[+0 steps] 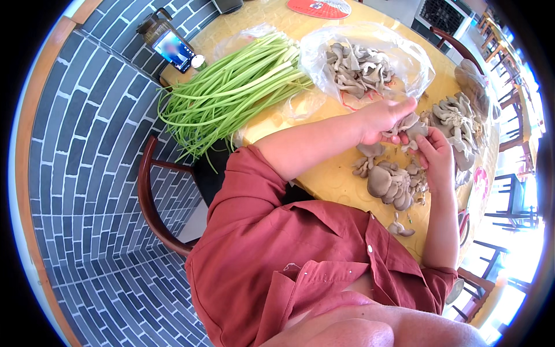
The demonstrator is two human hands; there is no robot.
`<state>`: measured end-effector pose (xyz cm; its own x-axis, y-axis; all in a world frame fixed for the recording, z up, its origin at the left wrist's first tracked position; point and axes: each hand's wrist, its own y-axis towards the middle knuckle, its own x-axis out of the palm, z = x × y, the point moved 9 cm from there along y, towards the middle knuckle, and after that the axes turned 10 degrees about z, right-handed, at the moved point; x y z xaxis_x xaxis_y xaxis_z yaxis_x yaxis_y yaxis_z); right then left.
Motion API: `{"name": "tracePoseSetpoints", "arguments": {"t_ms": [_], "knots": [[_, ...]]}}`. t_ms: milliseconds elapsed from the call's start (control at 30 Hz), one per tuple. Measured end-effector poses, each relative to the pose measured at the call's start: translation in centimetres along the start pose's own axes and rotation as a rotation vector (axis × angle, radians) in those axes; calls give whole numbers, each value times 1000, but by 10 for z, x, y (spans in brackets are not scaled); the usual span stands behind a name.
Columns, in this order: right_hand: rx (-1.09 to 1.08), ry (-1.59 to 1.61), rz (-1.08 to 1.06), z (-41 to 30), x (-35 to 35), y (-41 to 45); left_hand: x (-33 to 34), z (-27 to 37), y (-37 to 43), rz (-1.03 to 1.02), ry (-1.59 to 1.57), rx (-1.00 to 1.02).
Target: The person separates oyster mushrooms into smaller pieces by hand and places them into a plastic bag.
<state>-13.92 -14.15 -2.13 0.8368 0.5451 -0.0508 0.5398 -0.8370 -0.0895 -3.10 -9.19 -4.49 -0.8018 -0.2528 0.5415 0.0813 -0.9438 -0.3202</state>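
Observation:
Both hands are together over the table, with pieces of grey oyster mushroom (406,124) between them. My left hand (383,121) holds some pieces in its curled fingers, its thumb pointing up. My right hand (435,152) pinches a piece of the same mushroom between thumb and fingers. Below the hands lies a cluster of oyster mushrooms (390,184), with a small loose mushroom (399,227) nearer the body. A larger pile of mushrooms (457,126) sits to the right. Beyond my left hand, a clear plastic bag (409,56) stands open with torn mushrooms (357,69) inside.
Long green stalks (238,86) lie across the left of the yellow table (334,173). Behind them a phone (173,50) leans on a dark pitcher (151,24). A red fan (319,8) lies at the far edge. A wooden chair (151,208) stands at left by the brick-patterned wall (86,152).

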Motion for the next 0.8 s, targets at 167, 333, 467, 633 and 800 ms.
{"name": "tracePoseSetpoints", "arguments": {"t_ms": [167, 333, 467, 633, 800], "knots": [[12, -13, -40, 2, 2, -1, 9, 8, -1, -57, 330, 231], [-31, -58, -2, 2, -1, 1, 9, 17, -6, 25, 461, 397], [-76, -58, 42, 1, -3, 0, 13, 21, -10, 8, 430, 440], [-92, 272, 40, -4, -7, -1, 15, 41, -25, 63, 382, 642], [-179, 733, 88, -18, -26, 1, -13, 66, -24, 121, -247, 568]]}}
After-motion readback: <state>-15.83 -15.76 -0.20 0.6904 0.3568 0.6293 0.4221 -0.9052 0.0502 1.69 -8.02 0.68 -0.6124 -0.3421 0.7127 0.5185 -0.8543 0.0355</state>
